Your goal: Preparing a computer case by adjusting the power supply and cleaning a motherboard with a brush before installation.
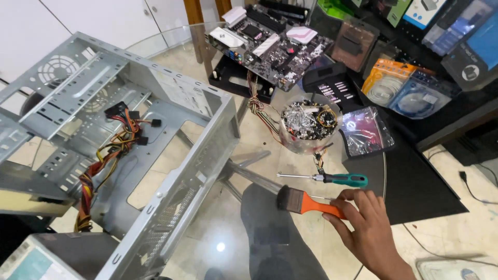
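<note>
My right hand (365,223) grips the orange handle of a flat paintbrush (300,201) with dark bristles, held low over the glass table (259,140), bristles pointing left. Just beyond it lies a screwdriver (332,179) with a green and black handle. To the left stands an open grey metal computer case (155,155) with bundles of red, yellow and black power cables (111,150) inside. My left hand is out of view.
A motherboard (272,44) rests on a black stand at the back. A clear bowl of screws and small parts (308,124) and a plastic bag of parts (365,129) sit in the middle. Packaged cables hang on a rack at right. My knee shows beneath the glass.
</note>
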